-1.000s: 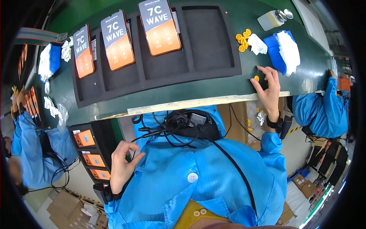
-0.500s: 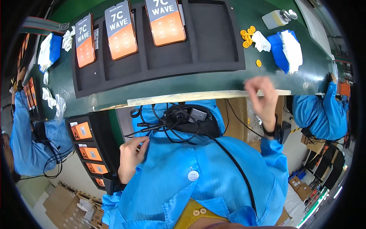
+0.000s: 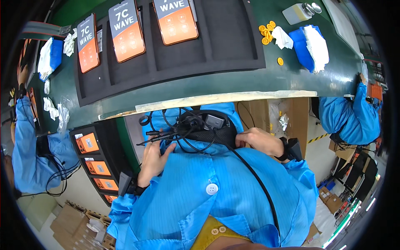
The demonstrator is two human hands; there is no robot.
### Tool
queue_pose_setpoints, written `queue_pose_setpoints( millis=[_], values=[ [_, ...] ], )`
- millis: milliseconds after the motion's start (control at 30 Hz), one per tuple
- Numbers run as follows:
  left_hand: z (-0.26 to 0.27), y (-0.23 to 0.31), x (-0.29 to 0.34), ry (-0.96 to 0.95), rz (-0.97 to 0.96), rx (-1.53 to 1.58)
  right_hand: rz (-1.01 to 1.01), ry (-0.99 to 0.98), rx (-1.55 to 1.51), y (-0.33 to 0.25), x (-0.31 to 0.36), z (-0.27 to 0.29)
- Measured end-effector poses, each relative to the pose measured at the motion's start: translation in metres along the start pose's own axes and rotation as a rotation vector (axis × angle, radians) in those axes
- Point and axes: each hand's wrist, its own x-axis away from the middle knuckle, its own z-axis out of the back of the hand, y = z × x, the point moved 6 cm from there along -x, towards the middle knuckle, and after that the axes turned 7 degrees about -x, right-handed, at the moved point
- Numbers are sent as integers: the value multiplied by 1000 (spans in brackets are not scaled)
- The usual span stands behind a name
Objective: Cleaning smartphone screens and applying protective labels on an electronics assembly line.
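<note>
At my waist sits a black waist pouch [image 3: 216, 137] with a grey box-shaped device [image 3: 214, 121] and a tangle of black cables [image 3: 187, 130] on it. My left hand [image 3: 155, 161] is at the pouch's left end, thumb apart from the fingers. Its fingertips pass partly behind the cable ends. At the other end, my right hand [image 3: 262, 141] has its fingers curled against the pouch's edge, and its thumb is hidden. A black strapped device [image 3: 291, 150] is on my right wrist. On the left wrist sits another black device [image 3: 127, 183].
Ahead, a green table [image 3: 166, 92] bears a black foam tray [image 3: 208, 68] with three orange-and-grey boxes [image 3: 127, 35]. Yellow rings [image 3: 266, 32], a blue bin [image 3: 303, 52] and a bottle [image 3: 298, 14] lie right. A second tray [image 3: 108, 141] stands left. Co-workers [image 3: 348, 118] sit both sides.
My right hand has come down and left from near the table edge to the pouch's right end. My left hand has moved up and slightly right to its left end. The view has shifted slightly.
</note>
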Motion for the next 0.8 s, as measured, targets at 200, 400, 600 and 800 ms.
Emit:
queue_pose_setpoints(
  millis=[200, 400, 600, 800],
  values=[
    [-47, -27, -3, -356, 173, 376, -24, -127, 72, -7, -10, -6],
    [-53, -23, -6, -293, 183, 631, 218, -52, 284, 1, -7, -16],
    [-47, -12, -27, -347, 10, 652, 176, -159, 121, 9, 13, -23],
    [-39, -9, -34, -514, -79, 257, 159, 215, 76, -9, 41, 55]
  ],
)
